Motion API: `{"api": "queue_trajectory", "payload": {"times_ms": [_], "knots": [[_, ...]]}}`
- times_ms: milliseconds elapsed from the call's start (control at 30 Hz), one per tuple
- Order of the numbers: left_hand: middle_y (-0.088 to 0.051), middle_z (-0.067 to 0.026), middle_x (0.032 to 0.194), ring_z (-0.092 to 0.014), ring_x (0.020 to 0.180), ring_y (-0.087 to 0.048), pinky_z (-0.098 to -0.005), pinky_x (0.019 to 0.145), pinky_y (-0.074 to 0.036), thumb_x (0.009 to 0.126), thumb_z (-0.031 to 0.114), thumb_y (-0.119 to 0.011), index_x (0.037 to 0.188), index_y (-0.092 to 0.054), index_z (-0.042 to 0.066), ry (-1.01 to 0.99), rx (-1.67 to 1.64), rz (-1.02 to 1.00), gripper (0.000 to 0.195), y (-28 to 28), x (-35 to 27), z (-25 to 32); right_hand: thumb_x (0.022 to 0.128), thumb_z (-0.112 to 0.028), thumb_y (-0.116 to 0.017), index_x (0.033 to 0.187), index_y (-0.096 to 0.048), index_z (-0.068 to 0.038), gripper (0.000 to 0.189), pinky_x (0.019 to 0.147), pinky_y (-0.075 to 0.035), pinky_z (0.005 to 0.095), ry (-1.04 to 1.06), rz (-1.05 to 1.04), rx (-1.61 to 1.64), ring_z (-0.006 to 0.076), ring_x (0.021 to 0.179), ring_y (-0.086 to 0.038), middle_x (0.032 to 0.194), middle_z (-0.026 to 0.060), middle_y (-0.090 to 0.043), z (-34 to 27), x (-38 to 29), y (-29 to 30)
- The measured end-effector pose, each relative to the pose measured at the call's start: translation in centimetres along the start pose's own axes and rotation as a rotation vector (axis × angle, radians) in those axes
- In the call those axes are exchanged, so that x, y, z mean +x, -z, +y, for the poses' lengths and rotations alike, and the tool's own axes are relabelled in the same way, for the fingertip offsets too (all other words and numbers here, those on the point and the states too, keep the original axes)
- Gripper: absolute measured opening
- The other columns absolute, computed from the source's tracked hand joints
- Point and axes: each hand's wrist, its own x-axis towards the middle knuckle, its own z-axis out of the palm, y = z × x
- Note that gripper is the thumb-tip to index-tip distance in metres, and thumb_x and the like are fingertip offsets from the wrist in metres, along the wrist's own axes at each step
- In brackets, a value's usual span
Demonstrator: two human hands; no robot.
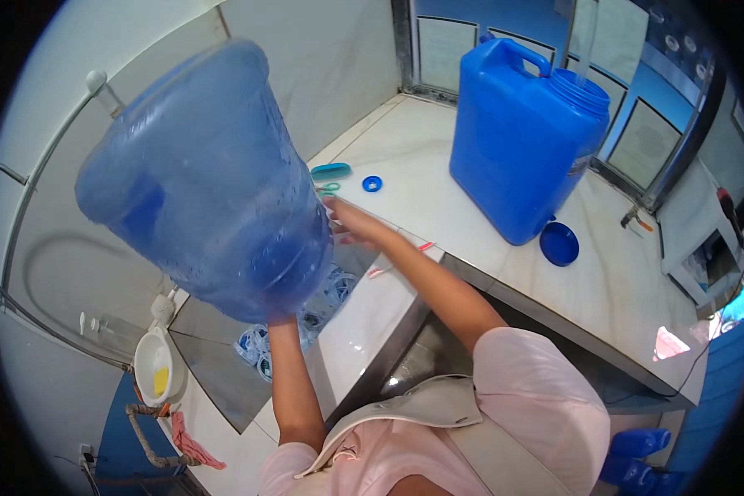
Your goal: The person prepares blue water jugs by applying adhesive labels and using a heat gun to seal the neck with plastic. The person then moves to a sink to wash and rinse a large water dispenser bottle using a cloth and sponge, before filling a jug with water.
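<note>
A large translucent blue plastic water jug (204,180) is tilted in the air, its broad base towards the upper left and water drops on its wall. My left hand (282,310) grips its lower end; the fingers are mostly hidden and blurred behind the plastic. Beside the jug's right side, my right hand (353,224) has its fingers apart; whether the fingertips touch the plastic cannot be told. A blue plastic jerrycan (514,142) stands upright with its wide mouth uncovered on the white counter (601,279). Near its foot lies a dark blue screw cap (559,244).
A teal brush (330,171), green-handled scissors (330,187) and a small blue cap (372,183) lie behind my right hand. Blue-and-clear plastic items (257,350) fill part of the basin below. At left are a white bowl with a yellow sponge (160,380), a pink cloth (192,443) and pipes.
</note>
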Motion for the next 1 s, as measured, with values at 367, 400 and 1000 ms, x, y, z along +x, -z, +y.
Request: {"api": "queue_trajectory", "payload": {"times_ms": [367,400,1000], "knots": [[-0.047,-0.014,0.124,-0.029,0.115,-0.043,-0.0443,0.1,-0.033,0.09,0.035,-0.039,0.126,-0.042,0.006,-0.048,0.266,-0.2,0.047,-6.7,7.0,-11.3,0.086,-0.018,-0.045,0.089,-0.057,-0.002,0.02,0.053,-0.05,0.0277,0.099,0.796,-0.119,0.0203,0.062,-0.062,0.074,0.0154,-0.063,4.1,-18.6,50.0],[-0.047,-0.0139,0.124,-0.029,0.115,-0.043,-0.0445,0.1,-0.032,0.089,0.035,-0.039,0.126,-0.042,0.006,-0.052,0.373,-0.239,0.047,-6.9,7.9,-11.8,0.086,-0.015,-0.045,0.096,-0.056,-0.001,0.02,0.058,-0.051,0.0303,0.284,0.9,-0.274,0.023,0.07,-0.064,0.083,0.0162,-0.064,5.3,-16.3,54.1],[-0.042,-0.0136,0.131,-0.03,0.121,-0.037,-0.0453,0.104,-0.026,0.082,0.031,-0.046,0.124,-0.044,0.01,-0.292,2.369,-0.058,0.047,-16.0,-0.4,-9.7,0.08,-0.031,-0.051,0.102,-0.053,-0.004,0.035,0.075,-0.046,0.0449,0.638,0.868,-0.888,0.04,0.088,-0.058,0.096,0.0213,-0.06,4.2,-3.8,53.9]]}}
